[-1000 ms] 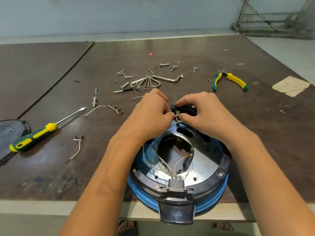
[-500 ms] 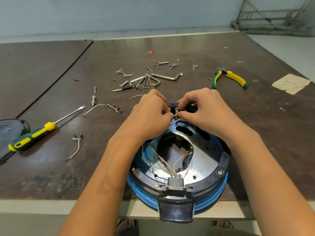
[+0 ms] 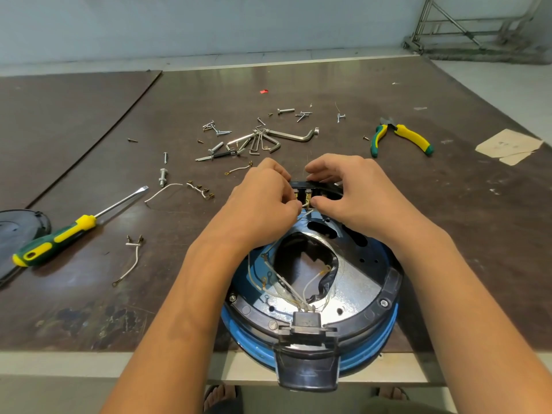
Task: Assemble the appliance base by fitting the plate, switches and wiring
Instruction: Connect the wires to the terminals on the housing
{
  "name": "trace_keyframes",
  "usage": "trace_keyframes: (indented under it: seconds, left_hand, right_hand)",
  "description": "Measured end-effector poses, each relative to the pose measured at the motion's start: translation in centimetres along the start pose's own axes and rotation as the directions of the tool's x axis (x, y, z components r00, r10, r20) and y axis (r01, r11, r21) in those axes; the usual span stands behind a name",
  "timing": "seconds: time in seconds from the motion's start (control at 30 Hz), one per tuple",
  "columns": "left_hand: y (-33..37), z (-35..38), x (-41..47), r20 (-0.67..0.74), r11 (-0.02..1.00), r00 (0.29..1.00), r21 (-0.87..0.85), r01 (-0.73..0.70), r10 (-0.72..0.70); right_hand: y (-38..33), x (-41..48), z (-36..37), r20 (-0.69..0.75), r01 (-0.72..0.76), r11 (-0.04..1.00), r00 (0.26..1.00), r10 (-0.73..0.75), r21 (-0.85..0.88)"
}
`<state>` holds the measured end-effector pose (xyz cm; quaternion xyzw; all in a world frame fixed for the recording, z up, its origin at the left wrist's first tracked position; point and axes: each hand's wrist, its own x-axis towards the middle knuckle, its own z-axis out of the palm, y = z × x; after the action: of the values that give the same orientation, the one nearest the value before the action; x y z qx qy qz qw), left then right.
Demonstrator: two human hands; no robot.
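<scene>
The round blue and black appliance base [image 3: 385, 297] lies upside down at the table's near edge, its shiny metal plate [image 3: 355, 291] showing a dark opening with several white wires [image 3: 283, 282] across it. At the base's far rim sits a black switch block [image 3: 304, 188] with brass terminals. My left hand [image 3: 263, 201] pinches a white wire end at those terminals. My right hand [image 3: 352, 192] grips the switch block, thumb under, fingers over its far side.
A green-yellow screwdriver [image 3: 59, 234] lies at the left, yellow-green pliers [image 3: 400, 137] at the far right. Hex keys [image 3: 268, 138], loose screws [image 3: 215, 128] and short wire pieces [image 3: 131, 261] are scattered beyond the base. A dark cover [image 3: 18, 228] sits at the left edge.
Both hands have shifted slightly away from me along the base's far rim; the switch block's terminals now show between them. The base itself has not moved.
</scene>
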<state>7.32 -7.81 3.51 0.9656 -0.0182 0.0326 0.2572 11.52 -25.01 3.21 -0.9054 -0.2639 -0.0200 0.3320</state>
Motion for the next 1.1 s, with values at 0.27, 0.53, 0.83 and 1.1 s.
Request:
trace_keyframes:
  seconds: [0.27, 0.53, 0.83, 1.1]
  left_hand:
    - [0.01, 0.14, 0.0, 0.016, 1.0, 1.0, 0.02, 0.0, 0.0]
    - [-0.08, 0.09, 0.03, 0.038, 0.999, 0.999, 0.032, 0.001, -0.002]
    - [-0.29, 0.21, 0.14, 0.019, 1.0, 1.0, 0.012, -0.002, 0.001]
    - [-0.25, 0.23, 0.07, 0.012, 1.0, 1.0, 0.016, -0.014, 0.013]
  right_hand:
    - [0.01, 0.07, 0.02, -0.009, 0.0, 1.0, 1.0, 0.0, 0.014]
    - [-0.05, 0.0, -0.13, -0.001, 0.026, 0.999, 1.0, -0.026, -0.02]
    - [0.07, 0.09, -0.12, -0.014, 0.024, 1.0, 1.0, -0.024, -0.017]
    - [0.21, 0.17, -0.03, -0.02, 0.029, 1.0, 0.999, -0.029, 0.007]
